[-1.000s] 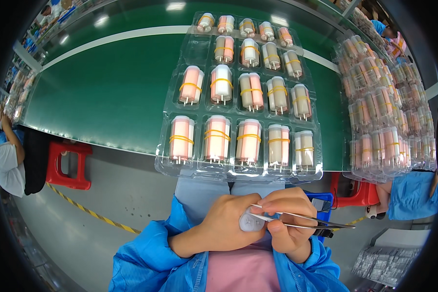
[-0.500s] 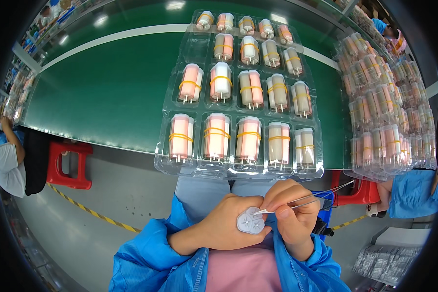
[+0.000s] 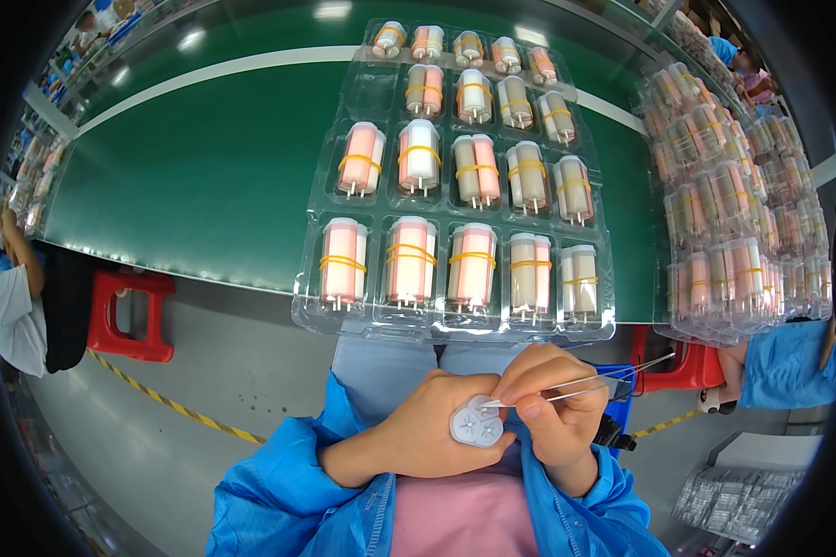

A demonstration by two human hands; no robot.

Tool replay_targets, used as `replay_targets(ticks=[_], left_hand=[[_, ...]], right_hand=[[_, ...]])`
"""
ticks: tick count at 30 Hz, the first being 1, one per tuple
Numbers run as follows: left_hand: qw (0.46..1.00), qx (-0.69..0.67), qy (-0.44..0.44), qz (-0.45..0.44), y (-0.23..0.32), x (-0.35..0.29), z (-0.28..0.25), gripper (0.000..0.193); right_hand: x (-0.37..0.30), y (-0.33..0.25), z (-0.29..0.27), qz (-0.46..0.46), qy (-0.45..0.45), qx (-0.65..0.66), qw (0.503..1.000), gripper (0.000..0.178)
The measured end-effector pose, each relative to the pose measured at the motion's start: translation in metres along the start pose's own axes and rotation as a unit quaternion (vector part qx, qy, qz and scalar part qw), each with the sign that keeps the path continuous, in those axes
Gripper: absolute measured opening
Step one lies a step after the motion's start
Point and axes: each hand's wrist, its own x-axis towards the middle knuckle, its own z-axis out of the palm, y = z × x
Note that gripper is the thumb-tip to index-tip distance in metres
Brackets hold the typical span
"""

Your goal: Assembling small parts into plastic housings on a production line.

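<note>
A small pale grey piece with a three-lobed end (image 3: 475,429) is gripped in my left hand (image 3: 413,418), its face turned up and the rest hidden by my fingers. My right hand (image 3: 557,408) pinches thin metal tweezers (image 3: 581,382) between thumb and fingers. Their pale tips touch or nearly touch the upper right lobe; which of the two I cannot tell. Both hands are close together above my lap, below the near edge of a clear plastic tray (image 3: 455,332). Rows of pink, white and grey cylinder bundles (image 3: 411,265) with yellow bands stand in its pockets.
The tray overhangs the near edge of a green table (image 3: 186,195). Stacked trays of similar bundles (image 3: 715,204) rise at the right. Red stools (image 3: 132,316) stand on the grey floor, and other people sit at both sides. A box of silvery items (image 3: 738,501) lies lower right.
The tweezers have tilted slightly, with their tips staying at the upper right lobe. Both hands hold nearly the same position.
</note>
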Motion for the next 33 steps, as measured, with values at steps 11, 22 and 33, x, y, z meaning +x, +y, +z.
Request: replay_targets(ticks=[11,22,33], left_hand=[[1.000,0.015,0.012,0.012,-0.0017,-0.0006,0.0026,0.023],[0.999,0.035,0.014,0.016,-0.0016,-0.0002,0.0041,0.023],[0.997,0.074,0.010,0.020,-0.0001,-0.0018,0.0049,0.023]], right_hand=[[-0.0007,-0.0001,0.0011,0.005,0.004,0.002,1.000,0.006],[-0.0009,-0.0021,0.0002,0.020,0.006,-0.004,1.000,0.005],[0.0003,-0.0058,0.0010,0.033,0.004,-0.006,0.999,0.005]])
